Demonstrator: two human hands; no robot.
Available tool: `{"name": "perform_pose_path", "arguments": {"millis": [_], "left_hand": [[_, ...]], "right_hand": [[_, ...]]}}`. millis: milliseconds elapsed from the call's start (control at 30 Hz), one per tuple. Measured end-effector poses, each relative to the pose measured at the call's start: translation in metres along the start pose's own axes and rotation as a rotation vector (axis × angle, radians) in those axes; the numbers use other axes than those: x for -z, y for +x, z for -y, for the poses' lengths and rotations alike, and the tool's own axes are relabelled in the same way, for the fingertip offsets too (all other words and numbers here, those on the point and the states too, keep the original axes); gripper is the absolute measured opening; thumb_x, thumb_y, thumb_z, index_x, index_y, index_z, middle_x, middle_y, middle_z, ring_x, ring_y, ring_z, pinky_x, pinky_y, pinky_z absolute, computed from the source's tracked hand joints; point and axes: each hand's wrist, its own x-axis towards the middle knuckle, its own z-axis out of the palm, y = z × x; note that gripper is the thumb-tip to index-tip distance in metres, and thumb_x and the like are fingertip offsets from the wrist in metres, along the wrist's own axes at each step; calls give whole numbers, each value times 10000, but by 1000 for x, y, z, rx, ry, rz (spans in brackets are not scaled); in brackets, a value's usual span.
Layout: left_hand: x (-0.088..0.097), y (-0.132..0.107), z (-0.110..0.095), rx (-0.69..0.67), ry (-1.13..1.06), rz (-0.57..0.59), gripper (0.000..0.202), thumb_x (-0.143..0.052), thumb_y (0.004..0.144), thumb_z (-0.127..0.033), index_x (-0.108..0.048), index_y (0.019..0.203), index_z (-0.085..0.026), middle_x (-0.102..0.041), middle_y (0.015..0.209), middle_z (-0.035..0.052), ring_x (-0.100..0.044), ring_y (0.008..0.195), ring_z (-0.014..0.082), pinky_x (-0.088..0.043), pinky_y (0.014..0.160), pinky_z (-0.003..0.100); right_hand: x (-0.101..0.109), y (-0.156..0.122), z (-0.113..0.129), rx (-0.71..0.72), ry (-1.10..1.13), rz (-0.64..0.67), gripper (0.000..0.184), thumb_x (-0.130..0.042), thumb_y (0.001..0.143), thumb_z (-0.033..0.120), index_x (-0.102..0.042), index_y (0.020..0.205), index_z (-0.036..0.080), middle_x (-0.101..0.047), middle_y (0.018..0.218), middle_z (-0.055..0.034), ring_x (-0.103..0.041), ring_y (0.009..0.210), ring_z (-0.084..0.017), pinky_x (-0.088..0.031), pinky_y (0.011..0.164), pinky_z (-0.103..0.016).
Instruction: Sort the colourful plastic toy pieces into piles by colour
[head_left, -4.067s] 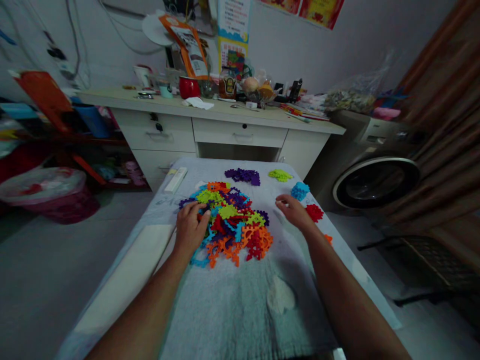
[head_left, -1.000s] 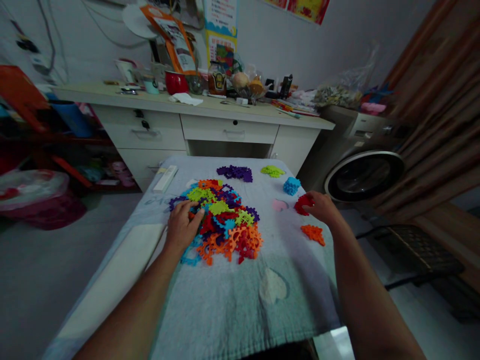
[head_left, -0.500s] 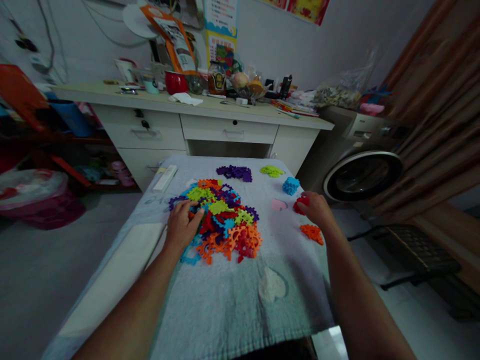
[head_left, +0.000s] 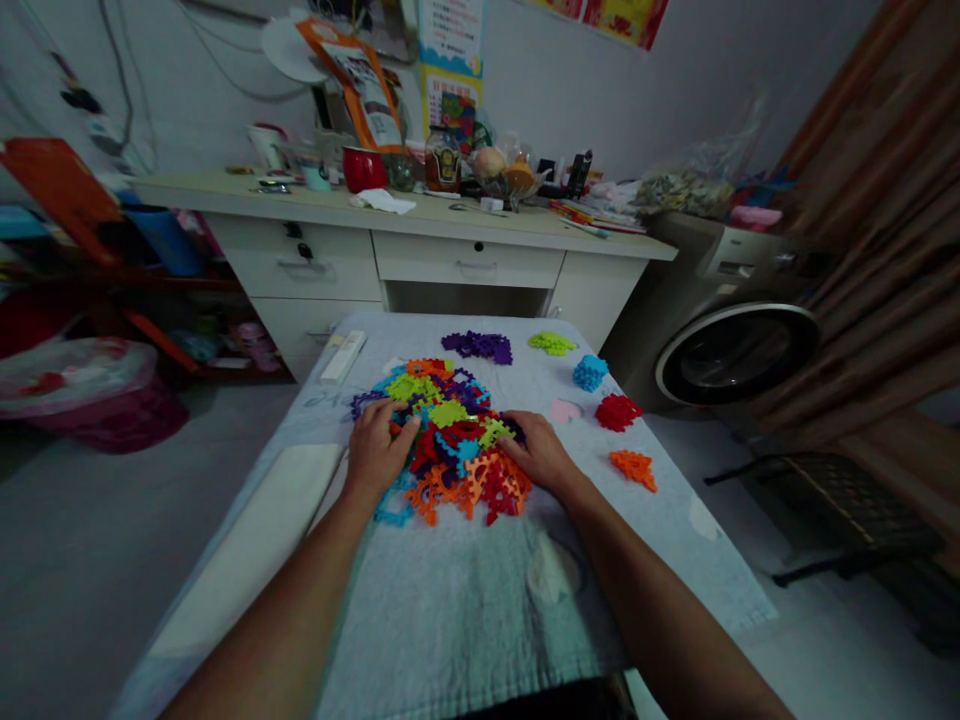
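A mixed heap of toothed, gear-like plastic pieces (head_left: 448, 412) in orange, red, purple, blue and lime lies on the cloth-covered table. My left hand (head_left: 381, 445) rests against the heap's left side, thumb apart from the fingers. At the right side, my right hand (head_left: 538, 450) touches the heap with thumb and fingers spread. Around them sit piles of single colours: purple pieces (head_left: 478, 346) and lime pieces (head_left: 552, 343) at the back, then blue pieces (head_left: 590, 373), red pieces (head_left: 618, 411) and orange pieces (head_left: 634, 468) down the right side.
A white box-like strip (head_left: 343, 358) lies at the table's back left. Behind stands a white desk (head_left: 465, 262) crowded with jars, a red pot (head_left: 365, 170) and papers. A washing machine (head_left: 720, 300) is at the right, with a dark stool (head_left: 847, 500) before it.
My right hand has left the red pile and moved left to the mixed heap. The red pieces now show fully. My left hand stays at the heap; the view has shifted slightly.
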Motion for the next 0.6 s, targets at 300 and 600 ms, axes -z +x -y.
{"name": "perform_pose_path", "arguments": {"millis": [300,600], "left_hand": [[0,-1,-3,9,4,-9,354,-521,869,-487,-634,1063,-214,-583,1173,90,-555,1156,263,-425,1053,439],[0,-1,-3,7,5,-9,349,-525,868,-469,-632,1068,-205,-581,1185,98,-549,1161,263,-418,1061,437]], "right_hand": [[-6,-3,-2,-99,234,-217,321,-568,833,251,-613,1144,185,-692,1096,-95,-637,999,-222,-492,926,-382],[-7,1,-21,-274,495,-317,304,-584,820,332,-630,1080,180,-712,974,-79,-669,909,-210,-527,848,-360]]}}
